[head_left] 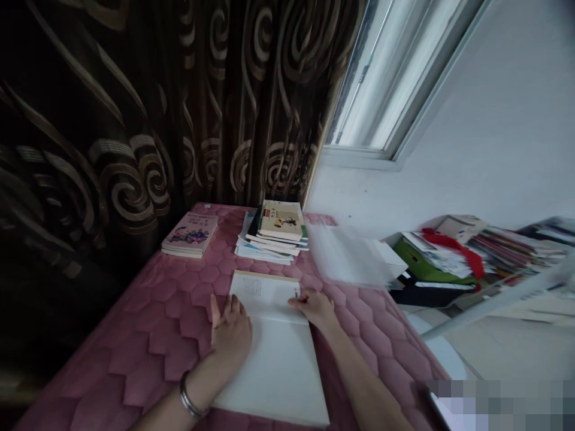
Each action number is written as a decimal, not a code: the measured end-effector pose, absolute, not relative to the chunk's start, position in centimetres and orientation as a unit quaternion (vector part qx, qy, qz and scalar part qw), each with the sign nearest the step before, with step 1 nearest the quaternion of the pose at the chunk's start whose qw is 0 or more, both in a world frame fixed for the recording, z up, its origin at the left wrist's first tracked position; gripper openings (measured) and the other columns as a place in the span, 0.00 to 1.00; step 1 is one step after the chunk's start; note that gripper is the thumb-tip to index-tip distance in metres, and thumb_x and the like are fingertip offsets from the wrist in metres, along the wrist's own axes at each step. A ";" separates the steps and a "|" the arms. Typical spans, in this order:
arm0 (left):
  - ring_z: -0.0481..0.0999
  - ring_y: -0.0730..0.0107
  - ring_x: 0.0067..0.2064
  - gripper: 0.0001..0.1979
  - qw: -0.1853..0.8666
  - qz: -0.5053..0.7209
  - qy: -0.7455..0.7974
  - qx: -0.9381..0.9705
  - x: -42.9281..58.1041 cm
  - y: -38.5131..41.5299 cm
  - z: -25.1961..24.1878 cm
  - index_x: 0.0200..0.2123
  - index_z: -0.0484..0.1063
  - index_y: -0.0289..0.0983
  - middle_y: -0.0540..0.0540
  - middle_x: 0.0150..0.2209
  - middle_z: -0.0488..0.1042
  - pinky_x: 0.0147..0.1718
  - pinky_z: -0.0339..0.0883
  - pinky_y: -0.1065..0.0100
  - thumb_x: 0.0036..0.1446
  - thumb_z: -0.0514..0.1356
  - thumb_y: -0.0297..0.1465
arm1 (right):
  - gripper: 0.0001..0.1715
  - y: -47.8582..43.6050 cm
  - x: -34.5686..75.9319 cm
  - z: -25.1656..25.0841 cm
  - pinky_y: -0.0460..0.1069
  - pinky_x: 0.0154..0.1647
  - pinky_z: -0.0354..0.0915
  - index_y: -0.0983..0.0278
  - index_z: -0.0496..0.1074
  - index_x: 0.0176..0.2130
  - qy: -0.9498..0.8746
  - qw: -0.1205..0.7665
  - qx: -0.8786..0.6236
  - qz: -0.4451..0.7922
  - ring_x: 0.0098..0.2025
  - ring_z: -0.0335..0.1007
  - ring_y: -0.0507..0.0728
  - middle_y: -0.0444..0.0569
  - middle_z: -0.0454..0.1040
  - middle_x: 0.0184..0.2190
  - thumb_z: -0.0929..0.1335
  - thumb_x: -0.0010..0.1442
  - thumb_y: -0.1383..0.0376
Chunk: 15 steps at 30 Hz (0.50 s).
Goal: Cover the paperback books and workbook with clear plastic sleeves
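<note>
An open book (pixel 274 353) with white pages lies on the pink quilted surface (pixel 157 335) in front of me. My left hand (pixel 230 331) rests flat on its left edge, fingers stretched out, a metal bracelet on the wrist. My right hand (pixel 314 305) lies at the right edge of the far page, fingertips touching the paper near the spine fold. Neither hand grips anything.
A stack of books (pixel 275 230) and a separate pink-covered book (pixel 191 233) lie at the far end. A dark patterned curtain (pixel 135 120) hangs behind. To the right are a blurred white sheet (pixel 348 254), a cluttered pile of books and papers (pixel 471 254), and a window (pixel 395 72).
</note>
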<state>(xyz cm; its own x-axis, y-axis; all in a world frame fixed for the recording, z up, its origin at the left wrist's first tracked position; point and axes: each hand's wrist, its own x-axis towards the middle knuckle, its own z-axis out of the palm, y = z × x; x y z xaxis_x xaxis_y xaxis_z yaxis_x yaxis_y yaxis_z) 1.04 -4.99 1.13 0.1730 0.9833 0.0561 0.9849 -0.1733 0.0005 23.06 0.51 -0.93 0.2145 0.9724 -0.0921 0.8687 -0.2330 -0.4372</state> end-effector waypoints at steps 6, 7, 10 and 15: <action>0.52 0.53 0.66 0.27 -0.094 -0.035 -0.502 -0.859 7.9 -4.7 1.1 0.61 0.59 0.28 0.32 0.64 0.56 0.64 0.34 0.45 0.62 0.47 0.35 | 0.14 0.1 23.0 -0.4 0.49 0.41 0.58 0.59 0.75 0.27 -0.615 0.140 -0.761 0.152 0.40 0.72 0.56 0.43 0.79 0.32 0.69 0.54 0.52; 0.53 0.51 0.66 0.28 -0.097 -0.041 -0.501 -0.859 9.0 -4.8 0.9 0.62 0.59 0.28 0.31 0.64 0.56 0.64 0.35 0.44 0.62 0.48 0.38 | 0.14 0.1 23.1 -0.3 0.49 0.39 0.58 0.59 0.75 0.28 -0.619 0.135 -0.759 0.148 0.40 0.72 0.56 0.43 0.79 0.32 0.69 0.55 0.53; 0.53 0.44 0.65 0.31 -0.098 -0.048 -0.527 -0.843 10.8 -4.9 0.3 0.62 0.58 0.28 0.27 0.64 0.56 0.61 0.37 0.38 0.61 0.50 0.42 | 0.12 0.2 23.8 -0.3 0.47 0.37 0.58 0.59 0.76 0.30 -0.623 0.120 -0.759 0.147 0.40 0.72 0.55 0.43 0.79 0.33 0.69 0.55 0.54; 0.52 0.43 0.65 0.30 -0.109 -0.057 -0.520 -0.845 10.6 -4.9 0.1 0.61 0.61 0.32 0.30 0.64 0.55 0.61 0.40 0.41 0.61 0.50 0.43 | 0.15 1.8 24.8 -0.5 0.46 0.34 0.58 0.61 0.77 0.31 -0.615 0.106 -0.772 0.117 0.38 0.73 0.56 0.46 0.79 0.33 0.70 0.53 0.52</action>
